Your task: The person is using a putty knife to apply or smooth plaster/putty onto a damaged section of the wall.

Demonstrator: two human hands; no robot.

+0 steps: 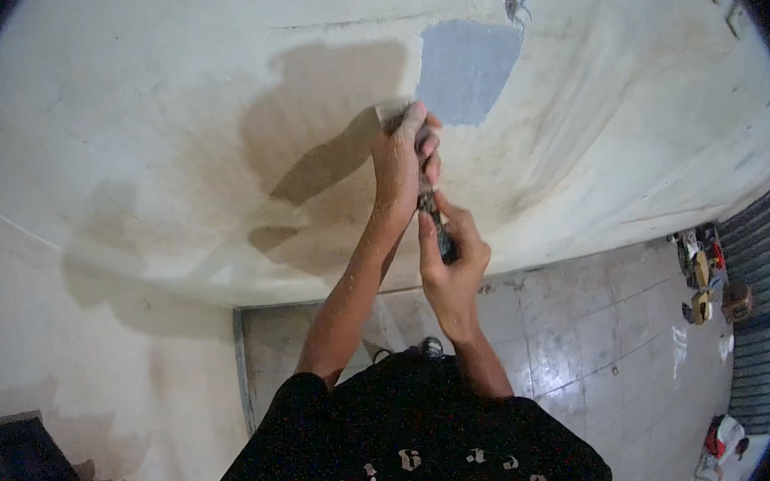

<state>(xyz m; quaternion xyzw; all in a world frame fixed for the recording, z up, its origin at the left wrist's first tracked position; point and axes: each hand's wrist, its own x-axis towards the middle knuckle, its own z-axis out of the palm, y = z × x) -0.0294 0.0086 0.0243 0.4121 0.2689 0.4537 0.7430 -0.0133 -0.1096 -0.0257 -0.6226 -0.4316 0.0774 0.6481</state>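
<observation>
Above the lower edge of the wall (595, 155), I see the scraper (447, 247) beside the grey patch (471, 70); the left hand (400, 160) curls round its upper part, the right hand (454, 257) pinches its handle.

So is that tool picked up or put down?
Picked up: the left hand grips the tool higher up, and the right hand holds it lower down.

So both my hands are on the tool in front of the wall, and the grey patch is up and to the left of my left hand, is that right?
Not quite: the head view shows the grey patch up and to the right of your left hand. Your left and right hands are both on the tool in front of the wall.
</observation>
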